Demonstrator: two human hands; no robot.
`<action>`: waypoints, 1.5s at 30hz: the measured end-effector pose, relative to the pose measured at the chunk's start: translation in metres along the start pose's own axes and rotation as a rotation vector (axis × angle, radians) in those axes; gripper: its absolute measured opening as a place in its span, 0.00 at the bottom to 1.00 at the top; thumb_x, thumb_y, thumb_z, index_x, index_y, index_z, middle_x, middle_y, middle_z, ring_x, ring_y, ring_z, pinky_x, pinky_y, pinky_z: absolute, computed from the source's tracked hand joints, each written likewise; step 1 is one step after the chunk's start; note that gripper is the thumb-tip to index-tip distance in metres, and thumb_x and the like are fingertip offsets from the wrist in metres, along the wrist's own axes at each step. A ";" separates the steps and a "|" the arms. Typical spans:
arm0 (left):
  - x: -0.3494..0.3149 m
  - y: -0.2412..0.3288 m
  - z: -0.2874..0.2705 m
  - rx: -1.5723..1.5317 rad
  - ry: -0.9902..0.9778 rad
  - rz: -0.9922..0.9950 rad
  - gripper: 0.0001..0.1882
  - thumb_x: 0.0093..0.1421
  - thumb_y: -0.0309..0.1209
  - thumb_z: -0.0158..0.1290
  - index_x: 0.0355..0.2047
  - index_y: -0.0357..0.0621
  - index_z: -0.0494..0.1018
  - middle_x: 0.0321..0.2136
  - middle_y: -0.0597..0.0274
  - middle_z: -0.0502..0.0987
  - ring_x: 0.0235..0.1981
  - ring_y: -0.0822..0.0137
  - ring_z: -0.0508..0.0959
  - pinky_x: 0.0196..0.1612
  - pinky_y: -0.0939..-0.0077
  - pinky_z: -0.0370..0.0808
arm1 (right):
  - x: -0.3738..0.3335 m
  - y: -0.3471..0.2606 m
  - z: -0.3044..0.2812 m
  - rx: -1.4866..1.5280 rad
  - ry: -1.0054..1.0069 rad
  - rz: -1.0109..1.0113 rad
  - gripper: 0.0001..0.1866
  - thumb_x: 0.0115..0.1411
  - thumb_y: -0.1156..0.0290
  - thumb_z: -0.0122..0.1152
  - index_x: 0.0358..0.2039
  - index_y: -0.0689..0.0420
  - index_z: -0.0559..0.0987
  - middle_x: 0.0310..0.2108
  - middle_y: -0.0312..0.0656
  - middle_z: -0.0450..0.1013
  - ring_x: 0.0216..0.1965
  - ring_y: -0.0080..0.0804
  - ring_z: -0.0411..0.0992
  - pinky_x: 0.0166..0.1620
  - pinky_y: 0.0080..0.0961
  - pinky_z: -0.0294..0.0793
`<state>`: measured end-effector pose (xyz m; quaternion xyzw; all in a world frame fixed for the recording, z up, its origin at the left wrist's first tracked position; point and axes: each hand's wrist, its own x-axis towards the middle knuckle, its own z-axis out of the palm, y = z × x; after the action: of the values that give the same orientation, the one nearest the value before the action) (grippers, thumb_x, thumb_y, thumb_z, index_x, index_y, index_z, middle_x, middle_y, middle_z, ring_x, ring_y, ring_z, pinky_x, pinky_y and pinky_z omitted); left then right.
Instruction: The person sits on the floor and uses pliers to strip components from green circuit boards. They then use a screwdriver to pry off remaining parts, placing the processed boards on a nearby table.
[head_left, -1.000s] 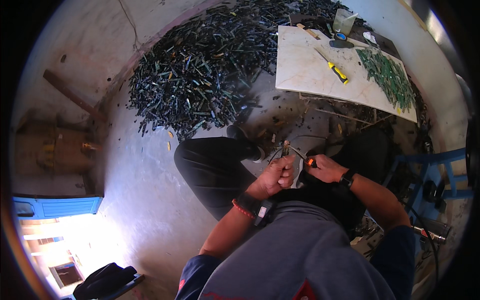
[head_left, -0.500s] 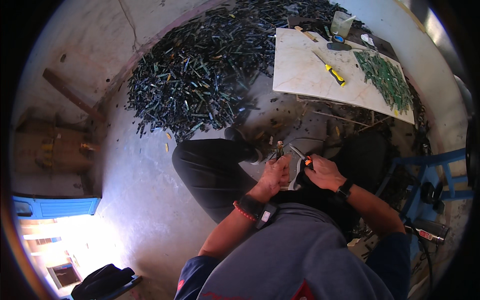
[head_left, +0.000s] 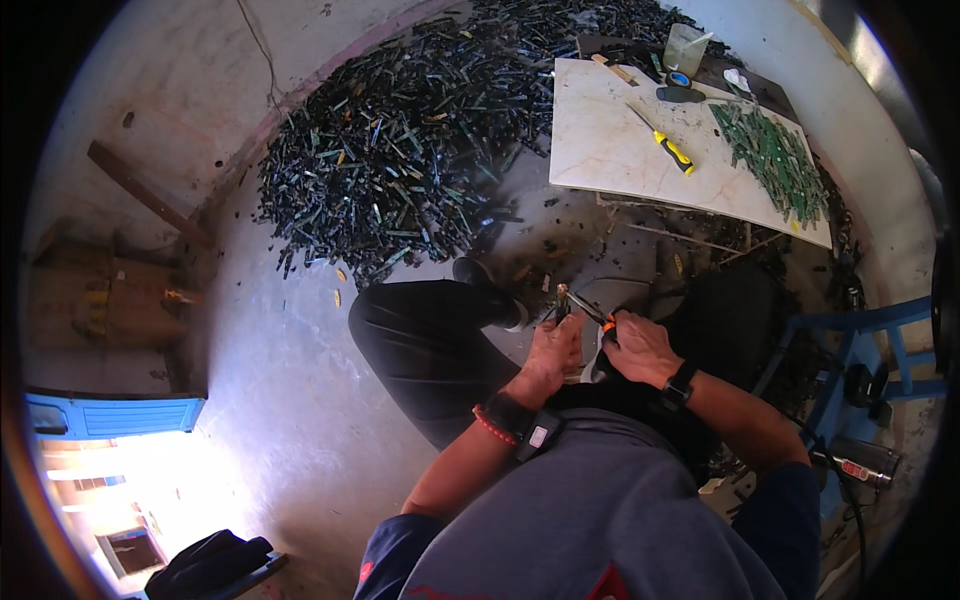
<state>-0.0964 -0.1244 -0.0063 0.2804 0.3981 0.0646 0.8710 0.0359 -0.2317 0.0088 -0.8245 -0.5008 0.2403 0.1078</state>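
My left hand (head_left: 555,352) is closed around a small dark strip (head_left: 562,303), whose upper end shows a pale, metallic tip above the fingers. Beside it, my right hand (head_left: 644,348) grips pliers (head_left: 592,311) with orange and black handles. The jaws point up and left and meet the tip of the strip; whether they are clamped on it is too small to tell. Both hands are over my lap, between my dark-trousered legs.
A large heap of dark narrow strips (head_left: 390,170) covers the floor ahead. On the right, a pale board (head_left: 610,130) bears a yellow-black screwdriver (head_left: 672,152), a pile of green strips (head_left: 765,150) and a plastic cup (head_left: 684,50) behind it. A blue stool (head_left: 850,350) stands at right.
My right hand has shifted slightly left, bringing the plier jaws from just beside the strip to its tip. My left hand stays nearly in place, still holding the strip.
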 end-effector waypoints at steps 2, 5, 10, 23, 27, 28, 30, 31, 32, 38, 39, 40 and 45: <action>0.001 -0.001 0.000 -0.003 0.004 0.019 0.21 0.62 0.39 0.49 0.15 0.55 0.55 0.10 0.78 0.51 0.08 0.80 0.51 0.12 0.81 0.44 | 0.000 -0.005 -0.001 -0.002 -0.020 0.031 0.16 0.51 0.64 0.58 0.31 0.66 0.73 0.29 0.56 0.73 0.32 0.50 0.74 0.37 0.41 0.74; 0.001 -0.002 -0.001 0.001 0.013 0.025 0.21 0.61 0.38 0.49 0.15 0.54 0.55 0.10 0.78 0.51 0.08 0.80 0.51 0.12 0.81 0.45 | -0.001 -0.006 -0.001 -0.057 0.032 0.007 0.16 0.51 0.64 0.58 0.31 0.66 0.73 0.29 0.55 0.74 0.31 0.49 0.75 0.36 0.39 0.74; 0.000 -0.002 0.003 0.080 0.079 0.087 0.20 0.61 0.36 0.49 0.15 0.54 0.55 0.10 0.78 0.52 0.08 0.80 0.51 0.12 0.81 0.46 | -0.002 -0.007 -0.002 -0.087 0.075 -0.027 0.15 0.50 0.64 0.59 0.29 0.65 0.74 0.26 0.53 0.74 0.29 0.48 0.75 0.35 0.37 0.75; -0.008 0.014 0.000 -0.090 -0.207 -0.062 0.20 0.63 0.35 0.45 0.15 0.55 0.52 0.11 0.76 0.50 0.10 0.78 0.49 0.14 0.79 0.46 | 0.008 0.013 -0.006 0.149 -0.117 -0.107 0.14 0.52 0.63 0.53 0.28 0.63 0.74 0.25 0.55 0.73 0.29 0.53 0.73 0.35 0.43 0.72; -0.011 0.014 -0.004 -0.131 -0.283 -0.123 0.21 0.63 0.36 0.45 0.15 0.54 0.52 0.10 0.75 0.50 0.10 0.77 0.49 0.14 0.79 0.47 | 0.012 0.018 -0.014 0.494 -0.428 -0.087 0.14 0.52 0.63 0.53 0.20 0.63 0.74 0.22 0.49 0.72 0.23 0.42 0.71 0.29 0.34 0.70; -0.012 0.014 -0.006 -0.136 -0.293 -0.127 0.21 0.63 0.37 0.44 0.15 0.54 0.52 0.10 0.75 0.51 0.10 0.77 0.49 0.14 0.79 0.47 | 0.011 0.017 -0.017 0.499 -0.454 -0.214 0.14 0.52 0.64 0.53 0.18 0.62 0.73 0.21 0.47 0.72 0.21 0.39 0.70 0.27 0.32 0.69; -0.012 0.012 -0.008 -0.149 -0.315 -0.136 0.21 0.64 0.37 0.44 0.15 0.53 0.52 0.10 0.74 0.51 0.10 0.77 0.49 0.14 0.79 0.48 | 0.009 0.015 -0.023 0.501 -0.505 -0.463 0.15 0.53 0.65 0.53 0.15 0.61 0.72 0.20 0.42 0.72 0.18 0.32 0.67 0.24 0.27 0.67; -0.012 0.012 -0.008 -0.152 -0.325 -0.142 0.21 0.64 0.37 0.43 0.15 0.53 0.52 0.11 0.74 0.51 0.10 0.77 0.50 0.14 0.80 0.48 | 0.008 0.012 -0.025 0.644 -0.581 -0.286 0.14 0.53 0.66 0.52 0.16 0.61 0.72 0.20 0.40 0.72 0.18 0.30 0.67 0.23 0.26 0.66; -0.012 0.014 -0.009 -0.152 -0.335 -0.149 0.20 0.64 0.37 0.43 0.15 0.53 0.52 0.11 0.74 0.52 0.10 0.77 0.50 0.14 0.80 0.49 | 0.006 0.007 -0.026 0.784 -0.650 -0.105 0.13 0.54 0.67 0.52 0.17 0.60 0.73 0.20 0.39 0.72 0.18 0.28 0.67 0.22 0.24 0.64; -0.016 0.015 -0.012 -0.172 -0.396 -0.204 0.20 0.64 0.38 0.43 0.16 0.53 0.54 0.12 0.73 0.54 0.10 0.77 0.51 0.14 0.81 0.50 | -0.011 0.004 -0.010 1.483 -0.820 0.192 0.10 0.55 0.66 0.53 0.23 0.59 0.73 0.20 0.39 0.70 0.20 0.24 0.67 0.22 0.18 0.61; -0.016 0.013 -0.013 -0.179 -0.406 -0.215 0.19 0.64 0.38 0.43 0.16 0.53 0.54 0.12 0.73 0.54 0.10 0.77 0.51 0.14 0.81 0.50 | -0.013 0.003 -0.009 1.593 -0.833 0.237 0.10 0.55 0.66 0.53 0.24 0.59 0.73 0.20 0.39 0.70 0.21 0.24 0.67 0.22 0.18 0.61; -0.016 0.011 -0.014 -0.177 -0.407 -0.205 0.19 0.64 0.38 0.43 0.16 0.53 0.54 0.12 0.73 0.54 0.10 0.77 0.51 0.14 0.81 0.50 | -0.011 0.005 -0.010 1.496 -0.828 0.201 0.10 0.55 0.66 0.53 0.24 0.59 0.74 0.20 0.39 0.70 0.21 0.23 0.67 0.22 0.18 0.61; -0.013 0.006 -0.007 -0.200 -0.372 -0.175 0.20 0.63 0.38 0.44 0.15 0.53 0.53 0.11 0.73 0.53 0.10 0.77 0.51 0.14 0.81 0.50 | -0.009 0.009 -0.007 0.914 -0.637 0.049 0.11 0.55 0.66 0.52 0.23 0.60 0.74 0.18 0.37 0.69 0.22 0.24 0.69 0.24 0.23 0.66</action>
<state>-0.1097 -0.1205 0.0014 0.1643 0.2451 -0.0249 0.9552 0.0429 -0.2429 0.0137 -0.5919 -0.3340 0.6730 0.2919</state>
